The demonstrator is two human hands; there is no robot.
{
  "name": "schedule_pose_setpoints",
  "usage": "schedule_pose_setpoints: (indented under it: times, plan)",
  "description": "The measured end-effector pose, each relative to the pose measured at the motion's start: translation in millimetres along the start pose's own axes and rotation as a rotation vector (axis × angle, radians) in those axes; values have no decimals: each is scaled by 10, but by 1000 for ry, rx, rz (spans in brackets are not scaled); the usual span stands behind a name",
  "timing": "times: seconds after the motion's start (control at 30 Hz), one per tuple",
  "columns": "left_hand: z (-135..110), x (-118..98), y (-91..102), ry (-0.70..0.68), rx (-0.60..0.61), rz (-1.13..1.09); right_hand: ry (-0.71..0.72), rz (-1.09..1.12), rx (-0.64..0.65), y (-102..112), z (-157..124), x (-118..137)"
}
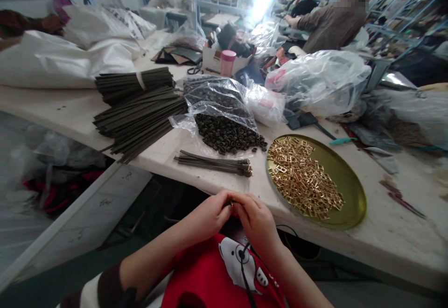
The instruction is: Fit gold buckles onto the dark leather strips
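My left hand (210, 214) and my right hand (257, 219) meet just below the table's near edge, fingers curled together round a small dark piece (231, 202) that I cannot make out. On the table in front lies a short bundle of dark strips (213, 162). Beyond it, an open clear bag (217, 100) spills small dark loops (227, 135). To the right sits a round gold tray (350, 191) with a heap of gold buckles (303, 177).
Stacks of long dark strips (140, 107) lie at left, with white sacks (66, 56) behind. Clear plastic bags (322, 79), a box (217, 60) and a pink cup (227, 62) crowd the back. Another person (332, 23) works at the far right.
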State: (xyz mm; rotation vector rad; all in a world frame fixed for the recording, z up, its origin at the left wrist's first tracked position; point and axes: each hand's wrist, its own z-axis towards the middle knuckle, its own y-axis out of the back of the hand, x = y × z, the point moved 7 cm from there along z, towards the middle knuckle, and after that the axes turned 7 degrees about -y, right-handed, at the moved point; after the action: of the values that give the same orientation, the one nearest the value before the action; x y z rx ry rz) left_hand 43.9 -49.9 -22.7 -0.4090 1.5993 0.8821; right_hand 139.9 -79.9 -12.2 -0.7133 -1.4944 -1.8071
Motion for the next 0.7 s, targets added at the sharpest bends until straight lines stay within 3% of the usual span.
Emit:
schedule_pose_setpoints:
  times: [0.23, 0.5, 0.7]
  plan:
    - [61, 109, 76, 24, -60, 23, 122, -86, -179, -29, -59, -12]
    - [127, 255, 115, 122, -81, 60, 229, -190, -191, -124, -19, -20]
    - [202, 222, 139, 91, -53, 94, 205, -131, -283, -50, 35, -60]
